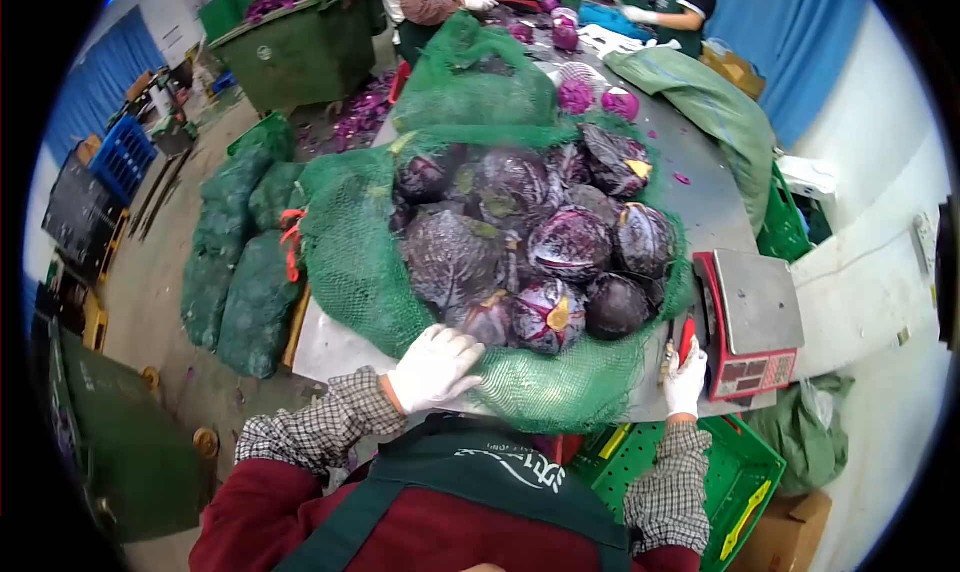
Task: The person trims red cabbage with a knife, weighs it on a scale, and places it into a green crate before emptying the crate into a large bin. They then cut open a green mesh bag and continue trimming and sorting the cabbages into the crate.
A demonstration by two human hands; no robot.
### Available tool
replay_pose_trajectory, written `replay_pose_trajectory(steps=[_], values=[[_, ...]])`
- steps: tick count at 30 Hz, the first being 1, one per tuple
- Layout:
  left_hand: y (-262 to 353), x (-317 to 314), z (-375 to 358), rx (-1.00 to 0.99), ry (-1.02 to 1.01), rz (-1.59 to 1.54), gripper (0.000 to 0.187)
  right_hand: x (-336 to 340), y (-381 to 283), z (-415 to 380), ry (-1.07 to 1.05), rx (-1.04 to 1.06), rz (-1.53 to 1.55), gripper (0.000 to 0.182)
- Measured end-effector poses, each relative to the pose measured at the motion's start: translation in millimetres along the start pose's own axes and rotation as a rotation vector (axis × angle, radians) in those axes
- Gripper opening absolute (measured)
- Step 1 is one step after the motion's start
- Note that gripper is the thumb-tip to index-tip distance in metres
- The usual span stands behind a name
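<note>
My left hand (433, 369), in a white glove, rests at the near edge of an opened green mesh bag (360, 242); its fingers are stretched out and the thumb is apart. Inside the bag lie several red cabbages (452, 257), one with a pale cut stem facing me. My right hand (685, 380), also gloved, is closed around a slim red-handled tool (687, 340) between the bag and a red scale (750, 322). What kind of tool it is, I cannot make out. Another small narrow item lies just left of that hand.
A green crate (735, 472) stands below the table's near right edge. Filled mesh sacks (235, 262) sit on the floor at left, near a large green bin (300, 52). Another mesh bag (475, 82) and trimmed cabbages (620, 103) are farther along the table, where two people work.
</note>
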State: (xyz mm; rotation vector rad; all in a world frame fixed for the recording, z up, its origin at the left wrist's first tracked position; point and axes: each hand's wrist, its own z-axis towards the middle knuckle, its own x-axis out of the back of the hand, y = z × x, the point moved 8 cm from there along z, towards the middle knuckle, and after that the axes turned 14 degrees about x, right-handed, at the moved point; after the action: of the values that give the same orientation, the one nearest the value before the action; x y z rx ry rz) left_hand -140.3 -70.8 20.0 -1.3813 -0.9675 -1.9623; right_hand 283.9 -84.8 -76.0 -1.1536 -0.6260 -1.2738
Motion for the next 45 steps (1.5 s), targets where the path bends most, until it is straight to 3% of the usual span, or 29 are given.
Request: replay_pose_trajectory(steps=[4,5,7,9,13,14,15,18,20,23,26,27,29,30,34,35,36,37,39,41,43,45], values=[[-28,-13,-50,0.237,-0.107,0.206,0.043,-18,-15,-6,-0.125,-0.030,-0.086,0.058],[-42,-45,-70,0.344,-0.326,0.220,0.047,-15,-18,-6,-0.144,-0.068,-0.144,0.058],[-48,-73,-101,0.368,-0.231,0.248,0.044,-29,-2,-5,-0.124,-0.123,-0.124,0.054],[-48,-76,-103,0.378,-0.259,0.245,0.047,-29,3,-2,-0.178,-0.203,-0.091,0.054],[-45,-67,-93,0.255,-0.425,0.137,0.043,-20,24,-26,0.025,-0.038,-0.027,0.040],[-46,-58,-87,0.219,-0.359,-0.048,0.044,-20,34,-42,0.336,0.178,0.087,0.025],[-34,-28,-70,0.218,-0.307,-0.184,0.044,1,17,-52,0.091,-0.372,0.640,0.018],[-13,50,-10,0.163,-0.019,-0.393,0.034,11,-3,-94,0.219,-0.575,1.047,0.012],[-8,66,23,0.136,0.150,-0.470,0.033,21,-18,-105,0.322,-0.673,1.117,0.013],[31,31,84,-0.066,0.139,-0.158,0.059,40,-22,-130,0.496,-0.680,1.218,0.015],[40,-61,119,-0.081,-0.116,0.139,0.100,37,12,-182,0.604,-0.789,1.107,0.008],[48,-65,123,0.008,-0.127,0.133,0.107,38,16,-202,0.628,-0.834,1.074,0.010],[62,-74,120,0.011,-0.151,0.120,0.109,31,14,-236,0.625,-0.997,1.043,0.011],[75,-73,113,-0.081,-0.085,0.164,0.107,28,9,-252,0.616,-1.076,1.026,0.012],[100,-68,99,-0.347,-0.024,-0.023,0.094,-43,-6,-284,0.637,-1.061,1.152,0.021],[99,-66,101,-0.375,-0.005,-0.128,0.098,-57,-17,-279,0.651,-1.035,1.204,0.022],[94,-70,103,-0.310,-0.042,-0.092,0.102,-61,-25,-278,0.554,-1.054,1.087,0.025],[91,-74,104,-0.245,-0.079,-0.059,0.106,-75,-22,-282,0.677,-1.179,1.190,0.025],[84,-81,110,-0.171,-0.167,-0.072,0.116,-41,-56,-228,0.811,-1.088,1.469,0.025],[81,-81,115,-0.098,-0.198,-0.025,0.117,-61,-41,-231,0.814,-1.024,1.311,0.025],[77,-83,120,-0.083,-0.236,-0.075,0.117,-69,-32,-232,0.643,-1.040,1.200,0.027],[73,-81,125,-0.063,-0.267,-0.087,0.118,-75,-29,-229,0.622,-1.016,1.376,0.027]])
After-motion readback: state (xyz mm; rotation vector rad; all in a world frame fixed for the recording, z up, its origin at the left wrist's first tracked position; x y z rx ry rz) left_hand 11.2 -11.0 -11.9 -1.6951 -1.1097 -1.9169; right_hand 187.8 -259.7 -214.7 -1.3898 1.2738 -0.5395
